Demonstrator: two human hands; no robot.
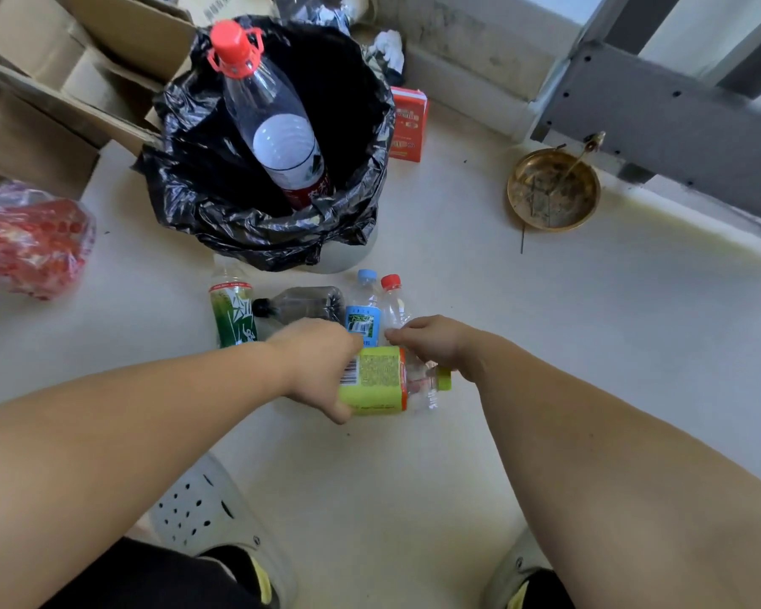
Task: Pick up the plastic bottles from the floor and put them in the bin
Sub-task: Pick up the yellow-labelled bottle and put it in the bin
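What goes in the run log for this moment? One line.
left hand: gripping yellow-green-labelled plastic bottle lying on floor | right hand: at its neck | black-bagged bin: holds large red-capped clear bottle

Domestic utility corner or balcony: pale floor (545,345); cardboard boxes (62,81) and lined bin (220,204) beyond left hand (321,367); brass dish (553,189) beyond right hand (431,340).

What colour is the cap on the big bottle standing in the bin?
Red: the cap tops the big bottle in the head view.
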